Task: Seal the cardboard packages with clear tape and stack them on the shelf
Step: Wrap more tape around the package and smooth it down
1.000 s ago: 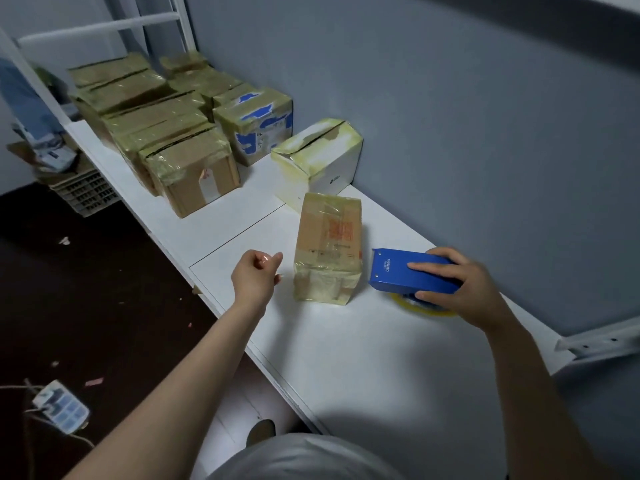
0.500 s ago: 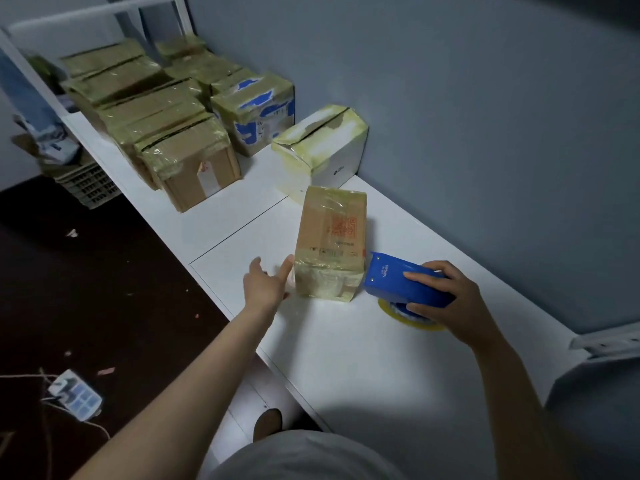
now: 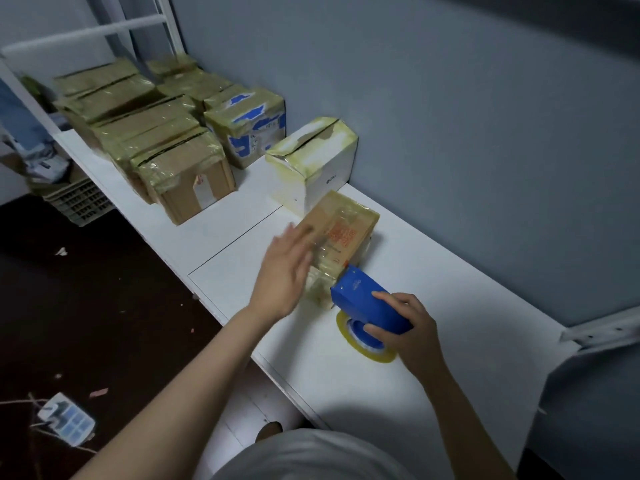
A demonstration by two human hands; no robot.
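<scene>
A small brown cardboard package (image 3: 341, 233) with an orange print and clear tape lies tilted on the white shelf (image 3: 346, 368). My left hand (image 3: 287, 268) lies flat against its left side, fingers straight and blurred. My right hand (image 3: 412, 332) grips a blue tape dispenser (image 3: 367, 304) with a yellowish tape roll (image 3: 363, 341) under it. The dispenser's front end touches the package's near end.
A white taped box (image 3: 315, 161) stands just behind the package by the grey wall. Several taped cardboard boxes (image 3: 156, 140) fill the shelf's far left. On the dark floor lie a power strip (image 3: 65, 419) and a crate (image 3: 79, 199).
My left hand opened from a loose fist and moved right onto the package. The package has turned and tipped toward the wall. The dispenser moved left up to the package.
</scene>
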